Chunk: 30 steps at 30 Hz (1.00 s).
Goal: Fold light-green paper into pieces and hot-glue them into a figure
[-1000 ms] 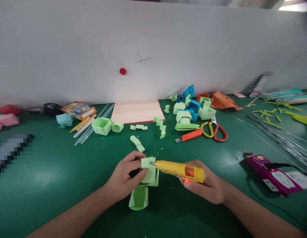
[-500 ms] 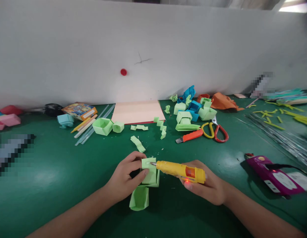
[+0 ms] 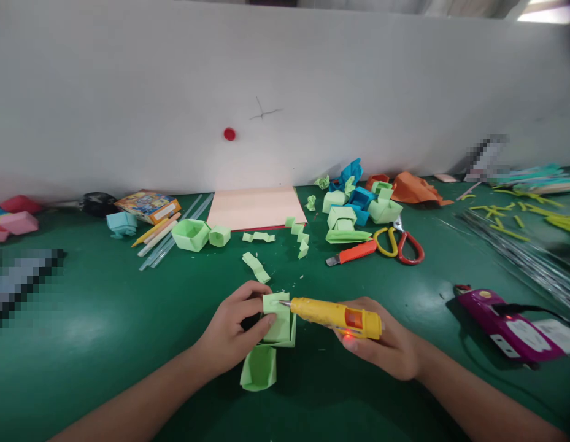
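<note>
Glue gun (image 3: pixel 326 313) (yellow) in right hand (image 3: pixel 391 351)

The left hand (image 3: pixel 238 325) and right hand (image 3: pixel 381 337) are bare, slender and ungloved, with slim fingers; several on the right one are hidden from view. A small spot of red light tints the tip of the right thumb (image 3: pixel 367 350). Behind narrow bare wrists, the smooth left forearm (image 3: pixel 146 390) and the matching right forearm (image 3: pixel 478 388) are uncovered as far as they show, plain-surfaced and broadening gradually towards the picture's edges, which cut them off.
</note>
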Each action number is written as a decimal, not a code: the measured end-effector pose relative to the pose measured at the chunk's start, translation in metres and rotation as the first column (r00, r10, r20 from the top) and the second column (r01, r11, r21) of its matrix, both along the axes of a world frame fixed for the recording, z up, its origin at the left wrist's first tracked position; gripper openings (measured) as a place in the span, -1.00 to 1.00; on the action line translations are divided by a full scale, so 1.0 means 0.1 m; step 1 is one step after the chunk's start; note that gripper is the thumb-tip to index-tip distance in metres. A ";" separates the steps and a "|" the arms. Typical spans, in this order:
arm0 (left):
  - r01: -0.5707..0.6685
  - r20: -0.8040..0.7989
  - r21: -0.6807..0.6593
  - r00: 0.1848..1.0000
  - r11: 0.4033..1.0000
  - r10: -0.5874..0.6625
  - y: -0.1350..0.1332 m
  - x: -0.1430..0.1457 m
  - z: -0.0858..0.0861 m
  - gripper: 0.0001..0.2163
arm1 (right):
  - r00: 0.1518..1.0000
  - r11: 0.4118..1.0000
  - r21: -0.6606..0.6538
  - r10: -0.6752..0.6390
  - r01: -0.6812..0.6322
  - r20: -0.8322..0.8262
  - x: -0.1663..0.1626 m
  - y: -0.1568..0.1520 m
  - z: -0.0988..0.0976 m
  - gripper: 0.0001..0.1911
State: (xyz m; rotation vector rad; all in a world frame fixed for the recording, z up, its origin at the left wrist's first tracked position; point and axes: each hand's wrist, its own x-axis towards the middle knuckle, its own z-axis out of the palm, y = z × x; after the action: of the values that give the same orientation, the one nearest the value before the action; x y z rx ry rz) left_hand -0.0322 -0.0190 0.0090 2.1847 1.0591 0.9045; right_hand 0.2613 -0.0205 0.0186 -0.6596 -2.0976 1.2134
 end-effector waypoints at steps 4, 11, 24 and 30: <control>0.000 0.000 0.001 1.000 1.000 0.000 0.00 0.00 0.01 -0.83 | 1.000 1.000 0.008 0.003 -0.003 0.001 0.00 0.01 -0.01 -0.70; 0.010 -0.003 -0.003 1.000 1.000 -0.010 0.00 0.00 0.02 -0.82 | 1.000 1.000 0.006 -0.005 0.005 0.015 0.00 0.00 0.01 -0.70; 0.004 0.008 -0.004 1.000 1.000 -0.004 -0.01 0.00 0.02 -0.82 | 0.999 0.999 0.033 -0.032 0.031 0.028 0.02 -0.01 0.00 -0.71; 0.006 0.007 -0.002 1.000 1.000 -0.006 0.00 -0.01 0.01 -0.82 | 0.998 0.995 0.086 -0.057 0.056 0.015 0.03 -0.02 0.00 -0.70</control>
State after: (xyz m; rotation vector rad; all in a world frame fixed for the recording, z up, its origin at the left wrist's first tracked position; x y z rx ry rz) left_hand -0.0329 -0.0190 0.0099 2.1799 1.0498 0.9075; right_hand 0.2643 -0.0226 0.0184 -0.6879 -2.1177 1.0848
